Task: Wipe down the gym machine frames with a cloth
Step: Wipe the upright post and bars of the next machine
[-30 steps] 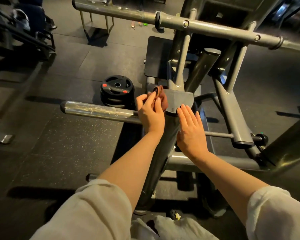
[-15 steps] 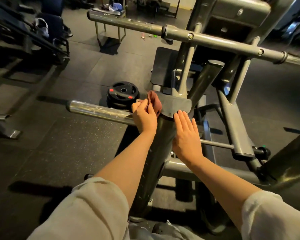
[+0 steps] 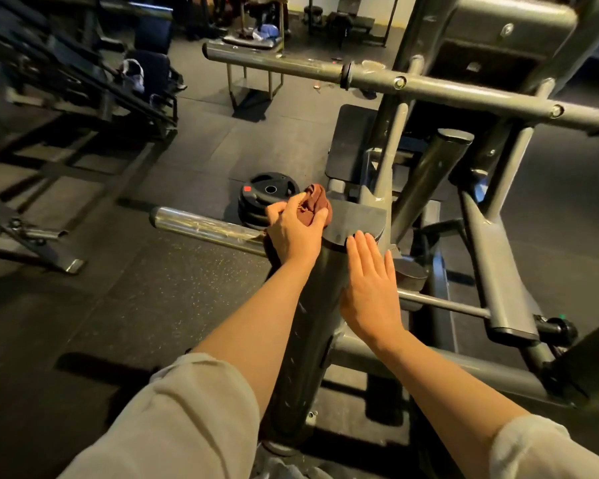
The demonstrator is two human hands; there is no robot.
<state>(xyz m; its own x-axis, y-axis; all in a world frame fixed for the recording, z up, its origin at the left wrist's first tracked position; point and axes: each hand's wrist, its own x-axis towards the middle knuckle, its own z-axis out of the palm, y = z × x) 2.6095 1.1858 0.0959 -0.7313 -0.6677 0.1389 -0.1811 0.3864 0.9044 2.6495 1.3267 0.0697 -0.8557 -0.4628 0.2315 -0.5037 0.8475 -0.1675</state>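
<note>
Rust-brown cloth (image 3: 314,205) bunched in left hand (image 3: 293,233), lower end hidden, frame post (image 3: 308,340)

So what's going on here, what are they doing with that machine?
A person is wiping down a gym machine. Their left hand grips a bunched reddish-brown cloth against the top of a thick grey frame post, beside its flat cap. The right hand rests flat and open on the post just below the cap, apparently steadying. A chrome bar sticks out to the left, and weight plates sit stacked on the floor behind.
</note>
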